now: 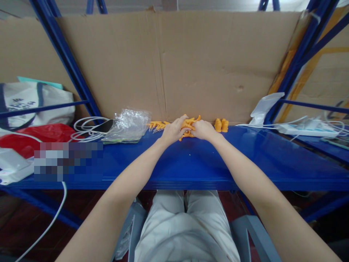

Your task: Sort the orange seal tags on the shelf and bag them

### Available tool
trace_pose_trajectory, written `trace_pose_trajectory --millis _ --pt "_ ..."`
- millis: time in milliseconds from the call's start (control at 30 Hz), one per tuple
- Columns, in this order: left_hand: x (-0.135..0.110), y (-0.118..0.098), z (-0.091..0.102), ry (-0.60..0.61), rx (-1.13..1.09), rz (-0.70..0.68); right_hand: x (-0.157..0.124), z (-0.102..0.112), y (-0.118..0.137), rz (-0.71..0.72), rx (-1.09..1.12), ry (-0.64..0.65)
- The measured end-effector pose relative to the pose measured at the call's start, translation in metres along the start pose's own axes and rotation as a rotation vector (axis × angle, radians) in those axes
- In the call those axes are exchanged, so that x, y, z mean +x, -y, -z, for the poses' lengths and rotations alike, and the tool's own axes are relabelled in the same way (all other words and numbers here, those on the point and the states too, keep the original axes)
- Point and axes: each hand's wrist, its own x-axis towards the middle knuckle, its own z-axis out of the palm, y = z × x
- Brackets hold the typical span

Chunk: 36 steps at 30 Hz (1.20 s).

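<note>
At the back of the blue table (174, 163), my left hand (173, 130) and my right hand (203, 130) are close together. Both have bent fingers closed around orange plastic pieces (192, 121) that branch out between them. Which piece each hand grips is partly hidden by the fingers. Below the fingertips a small orange figure-like part (187, 134) shows, near the tabletop. Left of my left hand lies a row of orange branching pieces (156, 125) with a thin chain beside them. Two stubby orange pieces (218, 125) stand upright to the right of my right hand.
A tall cardboard sheet (204, 65) closes off the back. Clear plastic bags (128, 125), coiled white cable (87, 129) and a red bag (49, 133) lie at left. A white power strip (308, 130) sits at right. Blue frame posts (68, 58) flank the table.
</note>
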Motion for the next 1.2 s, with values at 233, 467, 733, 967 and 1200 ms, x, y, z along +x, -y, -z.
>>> trace_pose_trajectory --millis 233,467,733,967,1200 --pt "0.000 -0.005 0.005 0.023 -0.050 0.062 -0.001 -0.001 0.003 0.020 -0.069 -0.019" --pt "0.002 -0.007 0.003 0.058 -0.151 0.107 0.000 -0.002 0.001 0.023 -0.120 -0.033" --pt "0.004 -0.005 0.001 0.137 -0.148 0.164 0.001 -0.009 0.001 0.051 -0.139 -0.038" --pt "0.001 -0.004 0.009 0.117 0.079 -0.008 0.003 -0.004 -0.009 0.100 0.376 0.194" --pt "0.002 -0.007 0.010 0.119 0.186 -0.082 -0.004 0.003 -0.017 0.092 0.672 0.383"
